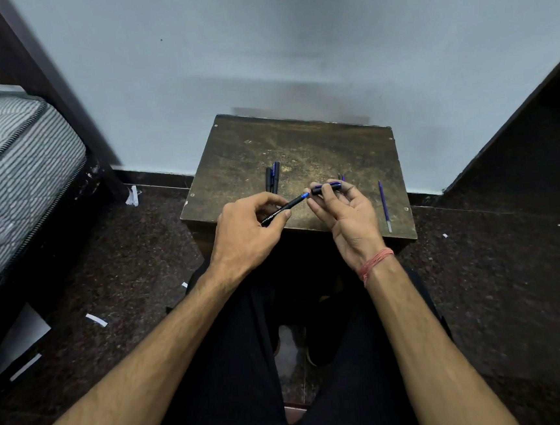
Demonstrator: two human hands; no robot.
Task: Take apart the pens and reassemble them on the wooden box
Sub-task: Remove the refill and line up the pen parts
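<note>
Above the near edge of the wooden box (317, 148), the left hand (243, 232) grips a black pen barrel (283, 208) with its blue tip pointing right. The right hand (346, 206) pinches a dark cap (325, 187) just beside that tip. Two pens (273, 176) and a blue refill (383, 203) lie on the box.

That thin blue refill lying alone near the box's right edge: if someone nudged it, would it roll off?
The refill looks round and very slim, so a sideways nudge would probably roll it. It lies close to the wooden box's right edge, so it might well drop off. It seems light and may flex slightly.
</note>
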